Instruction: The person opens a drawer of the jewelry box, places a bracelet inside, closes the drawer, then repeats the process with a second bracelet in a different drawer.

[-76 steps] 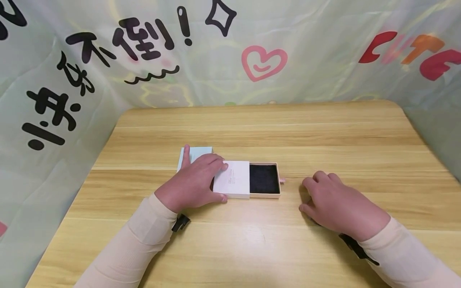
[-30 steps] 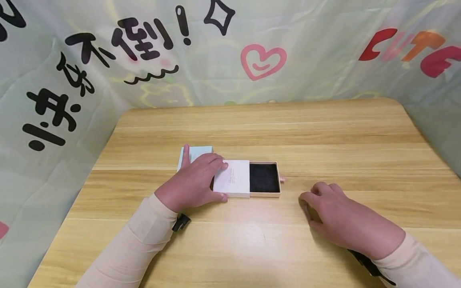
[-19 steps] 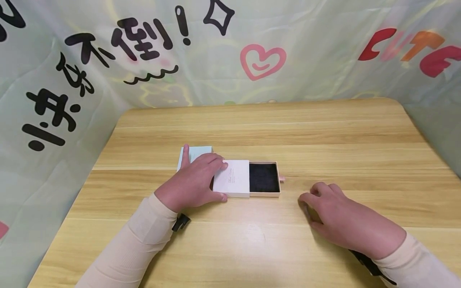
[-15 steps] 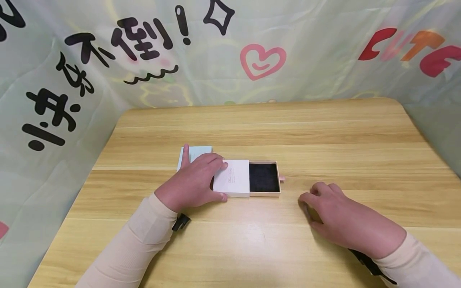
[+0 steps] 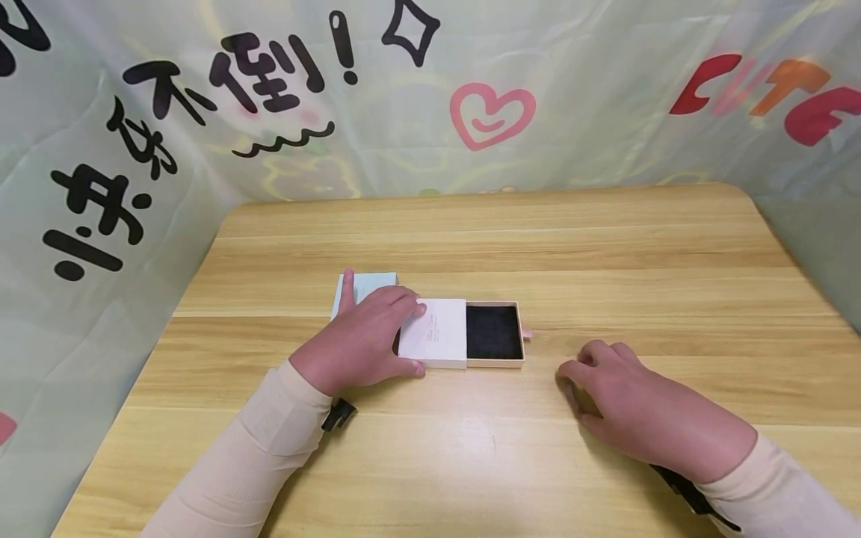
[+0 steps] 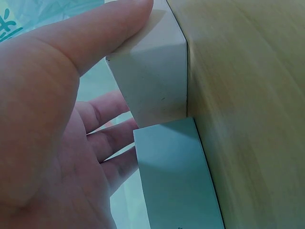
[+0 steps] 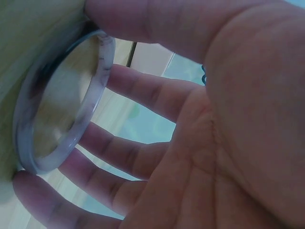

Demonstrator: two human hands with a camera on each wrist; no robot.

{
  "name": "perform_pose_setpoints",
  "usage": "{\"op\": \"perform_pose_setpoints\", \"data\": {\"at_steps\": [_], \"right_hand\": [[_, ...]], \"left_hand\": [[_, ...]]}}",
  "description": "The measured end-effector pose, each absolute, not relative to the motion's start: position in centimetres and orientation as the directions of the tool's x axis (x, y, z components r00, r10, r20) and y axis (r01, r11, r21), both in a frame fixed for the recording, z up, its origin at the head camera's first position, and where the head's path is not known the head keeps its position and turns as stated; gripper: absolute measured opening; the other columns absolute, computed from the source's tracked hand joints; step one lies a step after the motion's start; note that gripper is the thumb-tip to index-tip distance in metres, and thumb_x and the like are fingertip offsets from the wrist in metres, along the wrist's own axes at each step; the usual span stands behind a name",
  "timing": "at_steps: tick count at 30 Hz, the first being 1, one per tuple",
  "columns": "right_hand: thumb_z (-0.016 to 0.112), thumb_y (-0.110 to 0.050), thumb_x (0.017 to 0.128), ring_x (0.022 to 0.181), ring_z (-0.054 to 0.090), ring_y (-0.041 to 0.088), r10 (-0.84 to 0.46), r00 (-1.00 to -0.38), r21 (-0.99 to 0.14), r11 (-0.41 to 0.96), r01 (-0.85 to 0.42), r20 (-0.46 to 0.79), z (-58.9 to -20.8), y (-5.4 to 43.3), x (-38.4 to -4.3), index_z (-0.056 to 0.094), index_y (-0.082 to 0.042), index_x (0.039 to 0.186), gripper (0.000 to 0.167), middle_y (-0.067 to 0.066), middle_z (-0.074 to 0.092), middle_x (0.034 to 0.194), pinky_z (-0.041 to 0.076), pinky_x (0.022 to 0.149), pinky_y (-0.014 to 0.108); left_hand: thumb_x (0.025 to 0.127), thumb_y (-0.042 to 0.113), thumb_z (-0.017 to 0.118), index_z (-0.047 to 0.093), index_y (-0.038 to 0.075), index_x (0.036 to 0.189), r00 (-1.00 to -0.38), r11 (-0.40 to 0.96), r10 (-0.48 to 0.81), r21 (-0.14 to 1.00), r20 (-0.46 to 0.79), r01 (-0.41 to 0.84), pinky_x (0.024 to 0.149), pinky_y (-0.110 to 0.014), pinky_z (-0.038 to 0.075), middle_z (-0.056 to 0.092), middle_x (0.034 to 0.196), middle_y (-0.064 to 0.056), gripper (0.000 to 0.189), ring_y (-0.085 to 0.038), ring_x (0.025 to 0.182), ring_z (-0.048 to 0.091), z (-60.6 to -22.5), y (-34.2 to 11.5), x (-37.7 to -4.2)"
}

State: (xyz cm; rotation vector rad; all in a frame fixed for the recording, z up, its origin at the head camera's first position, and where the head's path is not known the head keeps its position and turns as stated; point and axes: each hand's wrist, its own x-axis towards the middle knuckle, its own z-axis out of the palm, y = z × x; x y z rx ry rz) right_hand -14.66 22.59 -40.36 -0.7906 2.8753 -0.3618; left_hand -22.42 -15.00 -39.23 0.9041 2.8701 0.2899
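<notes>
My left hand [image 5: 359,336] grips the white printed sleeve [image 5: 433,336] of a drawer-style jewellery box, thumb on its near side and fingers on its far side. The box's tray [image 5: 495,365] is slid partway out to the right, showing a black lining pad [image 5: 494,332] and a pink ribbon tab [image 5: 528,335]. My right hand [image 5: 649,407] is on the table right of the box, holding a glossy bangle [image 7: 101,74], whitish with dark patches. In the right wrist view the thumb and fingertips are around its rim. From the head, the hand hides most of it.
A light blue box [image 5: 377,282] lies partly under my left hand, against the white box's left end. Everything is on a wooden table [image 5: 498,463]. A printed cloth [image 5: 592,112] with lettering and a heart hangs around its back and sides.
Compared with 2.5 seconds ago, my right hand has shifted slightly toward me and to the right. During the last second both hands and the box look still.
</notes>
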Motion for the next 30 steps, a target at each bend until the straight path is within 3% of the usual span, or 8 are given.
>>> {"op": "perform_pose_setpoints", "data": {"at_steps": [9, 15, 30], "right_hand": [[0.094, -0.011, 0.083, 0.099, 0.054, 0.029, -0.528, -0.848, -0.247, 0.829, -0.502, -0.05, -40.0, 22.2, -15.1, 0.074, -0.021, 0.117, 0.041, 0.004, 0.057, 0.111, 0.055, 0.079, 0.047], [0.094, -0.014, 0.087, 0.093, 0.05, 0.026, -0.533, -0.845, -0.228, 0.828, -0.512, -0.039, -39.3, 21.8, -15.4, 0.073, -0.019, 0.117, 0.037, 0.003, 0.056, 0.108, 0.052, 0.069, 0.038], [0.089, -0.011, 0.09, 0.093, 0.054, 0.032, -0.542, -0.84, -0.233, 0.82, -0.523, -0.025, -38.2, 20.4, -16.8, 0.074, -0.011, 0.124, 0.037, 0.014, 0.06, 0.112, 0.056, 0.072, 0.046]], "left_hand": [[0.085, 0.057, 0.093, 0.065, 0.015, 0.151, -0.814, 0.801, 0.579, 0.219, -0.046, 0.558, 0.122, -0.083, -0.01, 0.058, 0.155, 0.001, 0.084, -0.021, 0.151, 0.047, -39.3, -15.1, -22.4], [0.085, 0.059, 0.093, 0.065, 0.015, 0.152, -0.812, 0.8, 0.582, 0.21, -0.046, 0.561, 0.122, -0.084, -0.01, 0.058, 0.155, 0.001, 0.085, -0.021, 0.151, 0.047, -39.3, -15.0, -22.4], [0.085, 0.058, 0.093, 0.065, 0.015, 0.151, -0.812, 0.799, 0.582, 0.218, -0.046, 0.56, 0.122, -0.083, -0.01, 0.058, 0.155, 0.002, 0.084, -0.021, 0.151, 0.047, -39.2, -15.1, -22.4]]}}
